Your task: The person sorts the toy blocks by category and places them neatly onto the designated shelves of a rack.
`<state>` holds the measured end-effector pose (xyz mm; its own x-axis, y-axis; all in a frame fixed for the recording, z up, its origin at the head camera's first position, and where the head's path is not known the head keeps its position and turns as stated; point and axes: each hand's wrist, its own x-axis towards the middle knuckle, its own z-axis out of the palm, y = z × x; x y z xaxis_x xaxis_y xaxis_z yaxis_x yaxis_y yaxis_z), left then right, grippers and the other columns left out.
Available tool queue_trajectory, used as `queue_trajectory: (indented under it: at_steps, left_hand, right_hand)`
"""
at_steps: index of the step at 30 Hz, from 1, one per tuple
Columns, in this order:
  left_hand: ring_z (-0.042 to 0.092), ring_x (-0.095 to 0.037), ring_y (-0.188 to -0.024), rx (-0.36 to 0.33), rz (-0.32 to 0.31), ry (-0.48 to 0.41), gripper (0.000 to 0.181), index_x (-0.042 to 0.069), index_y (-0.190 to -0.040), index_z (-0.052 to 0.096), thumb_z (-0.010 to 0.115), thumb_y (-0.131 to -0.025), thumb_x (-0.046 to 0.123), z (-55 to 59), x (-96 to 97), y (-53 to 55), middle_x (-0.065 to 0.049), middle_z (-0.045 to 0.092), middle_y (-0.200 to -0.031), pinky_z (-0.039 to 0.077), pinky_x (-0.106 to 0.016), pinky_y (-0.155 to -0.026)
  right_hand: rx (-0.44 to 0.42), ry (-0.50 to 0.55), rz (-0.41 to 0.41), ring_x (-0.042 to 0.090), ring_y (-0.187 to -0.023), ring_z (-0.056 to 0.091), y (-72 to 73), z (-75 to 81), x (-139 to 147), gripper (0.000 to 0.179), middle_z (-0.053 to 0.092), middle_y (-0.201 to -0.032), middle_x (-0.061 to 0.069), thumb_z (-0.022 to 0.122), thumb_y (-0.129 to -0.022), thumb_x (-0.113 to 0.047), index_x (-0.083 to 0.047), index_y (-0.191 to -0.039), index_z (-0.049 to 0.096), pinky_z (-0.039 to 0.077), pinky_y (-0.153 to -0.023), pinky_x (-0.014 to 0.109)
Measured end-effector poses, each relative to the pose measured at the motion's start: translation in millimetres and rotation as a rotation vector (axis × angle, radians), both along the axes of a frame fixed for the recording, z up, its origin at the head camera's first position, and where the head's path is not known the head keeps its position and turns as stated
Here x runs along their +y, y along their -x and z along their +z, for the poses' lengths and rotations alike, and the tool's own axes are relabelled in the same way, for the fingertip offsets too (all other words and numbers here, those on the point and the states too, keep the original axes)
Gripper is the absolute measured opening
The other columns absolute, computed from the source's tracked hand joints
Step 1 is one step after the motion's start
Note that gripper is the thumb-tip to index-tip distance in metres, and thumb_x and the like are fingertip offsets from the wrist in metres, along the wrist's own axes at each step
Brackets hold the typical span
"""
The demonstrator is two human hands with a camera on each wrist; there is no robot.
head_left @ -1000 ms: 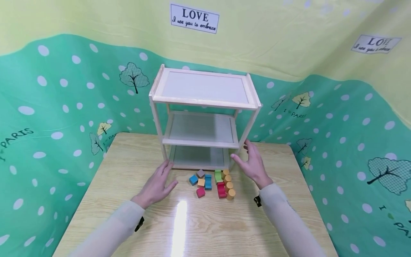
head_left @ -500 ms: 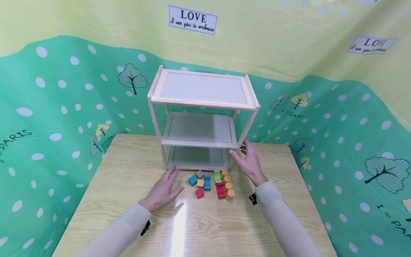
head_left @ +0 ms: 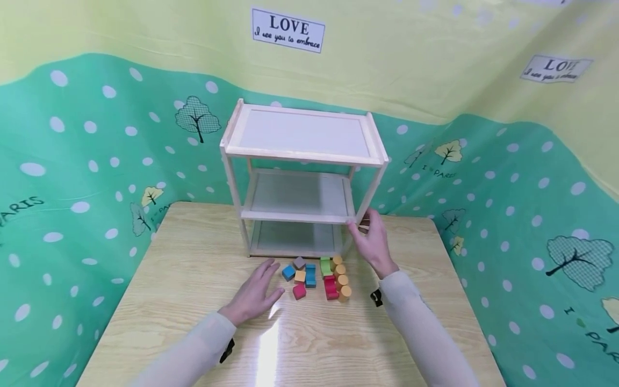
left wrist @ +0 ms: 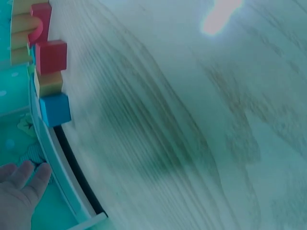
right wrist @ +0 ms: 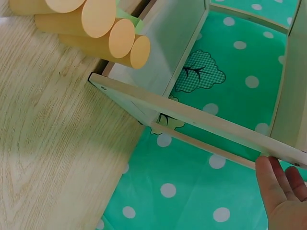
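A three-tier wooden shelf rack with pale panels stands at the back middle of the table. My right hand holds its front right post, the thumb in front near the middle tier and the other fingers at the outer side. In the right wrist view, fingertips meet the post. My left hand hovers near the rack's front left, fingers spread, holding nothing. Just right of it are a blue cube, a red block, a yellow cube and a grey block.
Beside the cubes lie a blue notched block, a green one and a red one. Several yellow cylinders line up at their right. A patterned cloth encloses the wooden table.
My left hand has moved right, away from the rack's left post and towards the blocks. My right thumb has come in against the right post.
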<state>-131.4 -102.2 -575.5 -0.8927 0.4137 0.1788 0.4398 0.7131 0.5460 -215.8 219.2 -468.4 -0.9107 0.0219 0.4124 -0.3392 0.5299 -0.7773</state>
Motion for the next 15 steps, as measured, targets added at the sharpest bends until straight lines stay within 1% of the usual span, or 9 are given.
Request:
queue_trajectory:
  at_steps: [5,11,15]
  left_hand:
    - [0.038,-0.033,-0.132,-0.006,-0.012,-0.004,0.065,0.005,-0.144,0.038,0.059,-0.093,0.039,-3.5,5.7,-1.7,-0.017,0.033,-0.148,0.040,-0.048,-0.102]
    - [0.042,-0.033,-0.129,-0.014,-0.022,-0.006,0.065,0.004,-0.143,0.039,0.058,-0.093,0.040,-7.8,12.0,-3.6,-0.017,0.038,-0.144,0.040,-0.047,-0.103]
    - [0.044,-0.033,-0.127,0.009,-0.030,-0.019,0.064,0.003,-0.142,0.041,0.061,-0.092,0.037,-11.4,15.5,-4.7,-0.017,0.042,-0.140,0.042,-0.046,-0.102]
  right_hand:
    - [0.007,0.004,-0.016,0.026,-0.093,0.061,1.0,-0.2,-1,0.043,0.056,-0.104,0.013,0.062,-0.093,-0.027,-0.001,-0.124,0.047,0.057,-0.077,0.037]
    - [0.000,-0.003,-0.037,0.024,-0.095,0.060,1.9,-0.8,-1,0.035,0.056,-0.105,0.012,0.060,-0.094,-0.019,-0.004,-0.124,0.048,0.056,-0.078,0.036]
    - [-0.013,-0.016,-0.047,0.024,-0.097,0.060,3.0,-1.9,-1,0.035,0.056,-0.107,0.011,0.058,-0.095,-0.016,-0.005,-0.126,0.048,0.056,-0.079,0.034]
